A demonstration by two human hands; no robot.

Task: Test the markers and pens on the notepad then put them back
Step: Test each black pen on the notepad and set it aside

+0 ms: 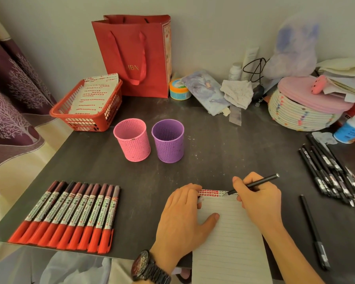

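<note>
Left of the notepad (230, 232), a row of red-bodied markers (70, 216) with dark caps was laid side by side on the dark table (223, 144), all capped. Beyond the notepad and to its left, a pink cup (132, 139) and a purple cup (168, 140) were recorded upright and apparently empty; a red basket (86, 107) holding marked sheets was set farther left of these.

On the notepad's left edge the left hand (184, 218) was pressed flat, fingers spread, and something small was tucked under its fingers, perhaps a cap, though this could not be told. Along the notepad's top line a band of red dabs was noted, then small dark marks. At that line's right end a black pen (252, 184) was pinched in the right hand (258, 199), its tip touching the paper.

Right of the notepad one black pen (314, 230) lay alone; a pile of black pens (332, 173) lay farther right.

Judged progress: markers seemingly tested, pens partly tested, nothing yet returned to the cups.
</note>
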